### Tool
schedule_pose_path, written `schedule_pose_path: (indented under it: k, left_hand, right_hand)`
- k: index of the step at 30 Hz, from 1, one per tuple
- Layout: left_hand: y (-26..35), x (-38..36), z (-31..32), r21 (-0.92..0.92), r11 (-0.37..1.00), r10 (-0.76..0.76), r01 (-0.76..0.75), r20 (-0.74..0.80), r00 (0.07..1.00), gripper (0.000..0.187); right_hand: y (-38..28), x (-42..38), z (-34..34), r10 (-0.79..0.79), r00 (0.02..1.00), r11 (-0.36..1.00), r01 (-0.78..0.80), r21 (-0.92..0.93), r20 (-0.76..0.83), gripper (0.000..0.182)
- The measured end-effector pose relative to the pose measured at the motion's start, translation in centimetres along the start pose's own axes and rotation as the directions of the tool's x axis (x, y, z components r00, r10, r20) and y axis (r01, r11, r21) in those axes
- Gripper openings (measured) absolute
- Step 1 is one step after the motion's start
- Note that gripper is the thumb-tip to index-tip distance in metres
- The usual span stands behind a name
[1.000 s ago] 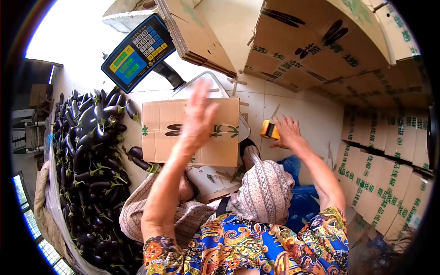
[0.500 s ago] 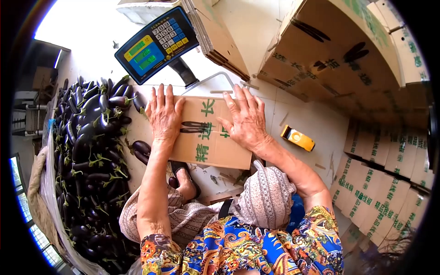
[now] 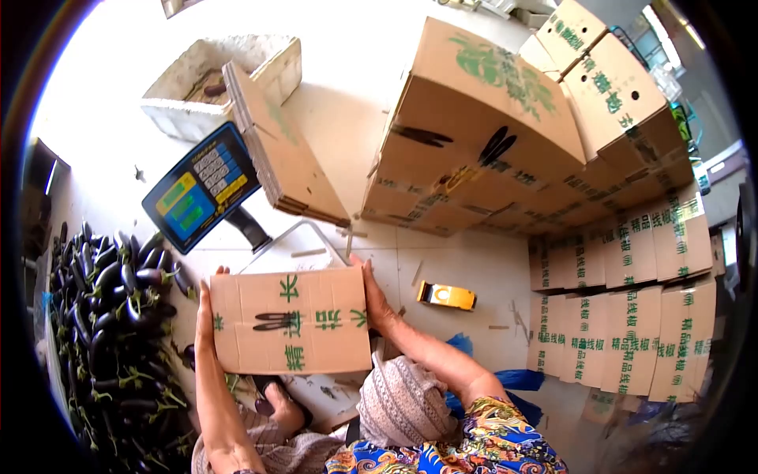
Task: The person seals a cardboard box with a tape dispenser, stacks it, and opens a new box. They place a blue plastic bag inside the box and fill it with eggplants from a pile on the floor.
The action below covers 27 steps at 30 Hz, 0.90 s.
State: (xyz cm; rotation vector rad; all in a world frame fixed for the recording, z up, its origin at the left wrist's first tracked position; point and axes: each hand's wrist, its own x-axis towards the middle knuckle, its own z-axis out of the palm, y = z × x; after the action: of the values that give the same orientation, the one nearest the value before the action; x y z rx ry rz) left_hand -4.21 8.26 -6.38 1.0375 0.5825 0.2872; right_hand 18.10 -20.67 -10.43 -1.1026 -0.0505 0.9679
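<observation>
A brown cardboard box (image 3: 253, 344) with green lettering and a dark printed picture is between my two hands, in front of my knees. My left hand (image 3: 205, 312) presses flat against its left side, fingers pointing forward. At the right side, my right hand (image 3: 377, 294) grips the edge near the far corner; part of its fingers is hidden. Just beyond the box stands a scale with a blue display (image 3: 199, 189) and a metal frame (image 3: 304, 241). Nearest to my left hand lies a big heap of purple eggplants (image 3: 110, 316).
A yellow and black object (image 3: 447, 296) lies on the floor to the right. Flattened cardboard (image 3: 284, 158) leans behind the scale, near a white foam box (image 3: 185, 99). Large cartons (image 3: 489, 126) and stacked printed boxes (image 3: 624, 332) fill the right side. Blue plastic (image 3: 513, 381) lies beside my knee.
My hands have moved from the top of the box to its two sides. The box now faces me more squarely. The view has shifted, showing more of the foam box and cartons.
</observation>
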Motion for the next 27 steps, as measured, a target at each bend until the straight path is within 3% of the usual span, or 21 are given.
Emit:
schedule_pose_path:
  k: [2, 5, 6, 8, 9, 10, 12, 14, 17, 19, 27]
  left_hand:
    - [-0.6, -1.0, -0.1, -0.042, 0.998, -0.049, 0.048, -0.031, 0.998, 0.068]
    - [-1.7, -2.3, -0.6, -0.072, 0.993, -0.102, 0.097, -0.074, 0.992, 0.068]
    - [-2.1, -2.9, -0.8, -0.081, 0.99, -0.12, 0.112, -0.089, 0.989, 0.068]
    - [-2.8, -4.0, -1.2, -0.093, 0.987, -0.14, 0.129, -0.121, 0.983, 0.068]
    - [-3.1, -4.6, -1.3, -0.098, 0.986, -0.148, 0.135, -0.133, 0.98, 0.068]
    - [-3.8, -5.0, -1.3, -0.108, 0.984, -0.157, 0.142, -0.145, 0.977, 0.068]
    - [-5.7, -5.9, -0.9, -0.141, 0.975, -0.193, 0.17, -0.17, 0.966, 0.068]
    - [-8.1, -7.1, -0.3, -0.185, 0.962, -0.237, 0.201, -0.197, 0.951, 0.068]
    - [-11.1, -8.8, 0.6, -0.241, 0.941, -0.293, 0.238, -0.227, 0.929, 0.069]
    - [-12.5, -10.3, 0.8, -0.265, 0.929, -0.325, 0.26, -0.243, 0.914, 0.069]
    - [-13.0, -11.3, 2.4, -0.272, 0.918, -0.363, 0.289, -0.281, 0.888, 0.069]
  right_hand:
    - [3.9, 2.4, -1.5, -0.017, 0.983, 0.996, 0.0, -0.094, -0.181, 0.082]
    - [3.8, 2.4, -1.7, 0.087, 0.986, 0.994, -0.097, -0.06, -0.14, 0.08]
    - [5.0, 2.8, -2.6, 0.066, 0.99, 0.996, -0.073, -0.048, -0.128, 0.071]
    - [8.8, 4.4, -5.6, -0.021, 0.988, 0.942, -0.031, -0.333, -0.153, 0.063]
    - [10.4, 4.2, -6.6, -0.218, 0.971, 0.786, 0.116, -0.607, -0.096, 0.056]
    - [11.2, 3.8, -7.0, -0.405, 0.913, 0.529, 0.203, -0.824, -0.035, 0.05]
    - [11.5, 3.6, -8.1, -0.27, 0.923, 0.767, 0.034, -0.64, -0.275, 0.049]
    - [9.8, 3.1, -9.1, -0.099, 0.925, 0.832, -0.125, -0.54, -0.367, 0.05]
    - [3.9, 0.3, -9.4, -0.027, 0.92, 0.663, -0.277, -0.696, -0.392, 0.056]
    - [2.5, -0.6, -10.0, -0.021, 0.926, 0.637, -0.279, -0.719, -0.377, 0.058]
    - [2.2, -2.5, -11.5, 0.058, 0.955, 0.824, -0.21, -0.526, -0.291, 0.065]
